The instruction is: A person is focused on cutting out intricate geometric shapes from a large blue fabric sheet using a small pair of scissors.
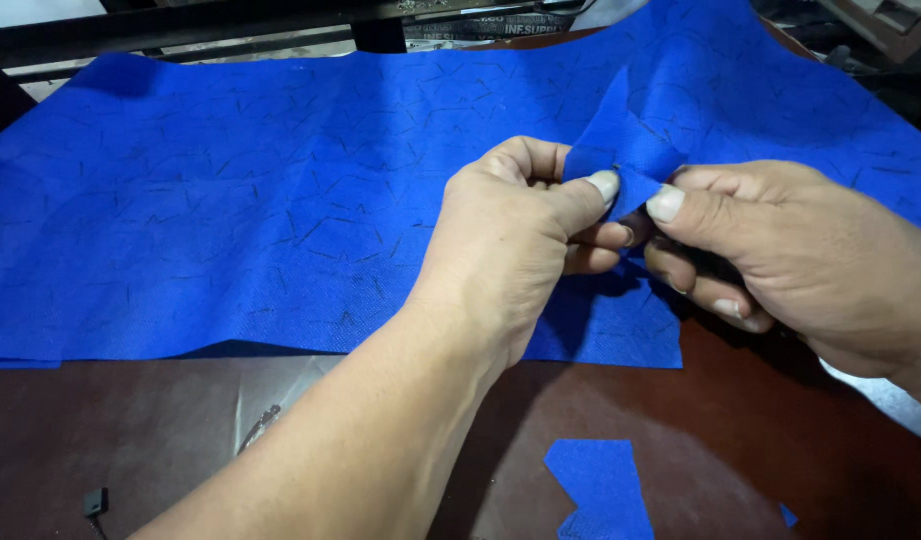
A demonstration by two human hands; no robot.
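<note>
A large sheet of bright blue textured fabric point(231, 200) with thin dark marks lies spread over a dark brown table point(131, 430). My left hand point(516, 240) and my right hand point(781, 250) meet above its near right part. Both pinch a small raised fold of blue fabric point(621, 140) between thumb and fingers. The fold stands up from the sheet, its tip pointing away from me. My left forearm runs in from the bottom middle.
A small cut scrap of blue fabric point(603, 488) lies on the table near the front edge, with a tiny blue bit point(787, 515) to its right. A small black object point(97, 501) sits at the front left. Dark machine parts point(281, 20) line the far edge.
</note>
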